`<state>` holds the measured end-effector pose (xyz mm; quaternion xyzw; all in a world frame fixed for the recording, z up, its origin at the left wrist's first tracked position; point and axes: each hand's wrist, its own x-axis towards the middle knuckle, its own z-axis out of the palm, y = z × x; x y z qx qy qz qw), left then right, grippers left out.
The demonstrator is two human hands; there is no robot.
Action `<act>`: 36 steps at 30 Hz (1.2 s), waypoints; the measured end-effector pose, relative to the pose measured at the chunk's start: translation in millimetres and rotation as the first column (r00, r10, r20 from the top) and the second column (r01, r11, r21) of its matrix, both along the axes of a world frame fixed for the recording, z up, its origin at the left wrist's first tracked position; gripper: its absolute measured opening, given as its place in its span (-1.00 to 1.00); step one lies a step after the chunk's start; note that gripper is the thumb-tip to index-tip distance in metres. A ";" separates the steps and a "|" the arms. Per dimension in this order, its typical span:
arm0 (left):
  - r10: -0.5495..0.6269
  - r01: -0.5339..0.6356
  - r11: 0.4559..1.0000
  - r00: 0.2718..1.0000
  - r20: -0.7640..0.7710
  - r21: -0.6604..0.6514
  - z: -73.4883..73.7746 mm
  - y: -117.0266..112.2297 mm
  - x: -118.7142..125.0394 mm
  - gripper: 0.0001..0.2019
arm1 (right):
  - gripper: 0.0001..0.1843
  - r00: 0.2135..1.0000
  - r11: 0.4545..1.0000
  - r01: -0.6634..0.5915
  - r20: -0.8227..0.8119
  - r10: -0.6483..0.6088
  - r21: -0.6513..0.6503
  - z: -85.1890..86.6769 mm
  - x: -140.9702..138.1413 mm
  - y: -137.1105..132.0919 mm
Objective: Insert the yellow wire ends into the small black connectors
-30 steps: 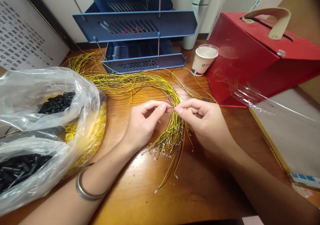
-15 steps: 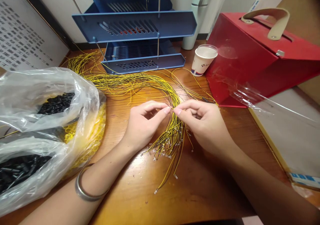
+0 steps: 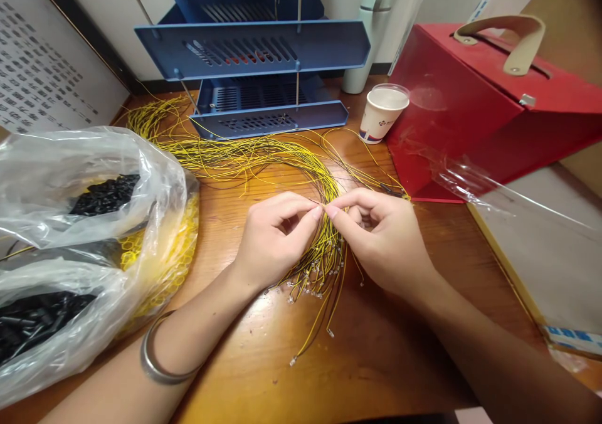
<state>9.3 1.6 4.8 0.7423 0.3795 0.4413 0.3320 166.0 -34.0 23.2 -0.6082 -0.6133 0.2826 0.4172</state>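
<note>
A long bundle of thin yellow and black wires [image 3: 263, 151] curves across the table and down under my fingers. Small clear tips [image 3: 310, 280] show at the near ends of the wires. My left hand [image 3: 277, 236] pinches a thin dark wire between thumb and index finger. Touching it tip to tip, my right hand [image 3: 388, 236] is closed in a pinch at the same wire, just above the bundle. The wire's end is hidden between the fingertips. My right hand's other fingers are curled.
Clear plastic bags [image 3: 160, 179] with small black parts [image 3: 106, 193] lie at the left. Behind the wires stands a blue tray rack [image 3: 263, 51]. A paper cup [image 3: 383, 113], a pale bottle [image 3: 360, 60] and a red box [image 3: 470, 110] with a beige handle stand at the back right.
My left hand has tilted slightly and lowered a little, its fingers more closed together. My right hand has shifted slightly left. The wire bundle lies as before.
</note>
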 end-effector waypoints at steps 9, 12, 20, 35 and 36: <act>0.009 -0.008 0.997 1.000 0.026 -0.071 -0.3 0.9 -2.6 -0.83 | -0.83 0.999 1.000 0.013 -0.046 -0.013 0.001 2.7 -1.0 0.2; 0.020 -0.008 0.989 0.996 0.081 -0.148 -0.2 2.3 -2.5 -0.82 | -0.82 0.997 1.000 0.008 -0.073 -0.009 -0.021 4.1 -1.1 0.5; 0.001 0.020 0.988 0.990 0.143 -0.150 2.0 2.9 -1.3 -0.88 | -0.82 0.994 0.999 -0.005 -0.107 0.000 -0.047 4.1 -0.7 0.8; 0.012 -0.005 0.998 0.992 0.125 -0.058 -3.5 3.1 0.3 -0.95 | -0.85 0.999 1.000 0.011 -0.045 -0.011 0.000 1.4 -0.1 -0.2; 0.021 -0.015 0.999 0.992 0.121 -0.052 -3.3 2.7 0.2 -0.95 | -0.85 0.999 1.000 0.014 -0.030 -0.013 0.008 0.9 -0.2 -0.1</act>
